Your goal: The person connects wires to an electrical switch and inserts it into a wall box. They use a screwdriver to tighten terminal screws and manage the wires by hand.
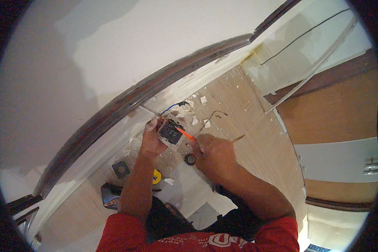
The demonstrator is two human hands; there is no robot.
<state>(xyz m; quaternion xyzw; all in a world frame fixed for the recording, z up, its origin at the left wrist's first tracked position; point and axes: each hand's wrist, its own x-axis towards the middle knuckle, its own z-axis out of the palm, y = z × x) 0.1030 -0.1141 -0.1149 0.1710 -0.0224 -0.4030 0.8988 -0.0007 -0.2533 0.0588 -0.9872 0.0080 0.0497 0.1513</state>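
Observation:
My left hand grips a square grey socket insert with a metal frame, held just off the white wall near the floor. My right hand holds a screwdriver with an orange shaft, its tip on the insert. Blue and dark wires come out of the wall just above the insert.
A roll of black tape lies on the wooden floor under my right hand. A dark square cover plate and a yellow object lie lower left. Plaster crumbs, a loose black wire and a white door frame are to the right.

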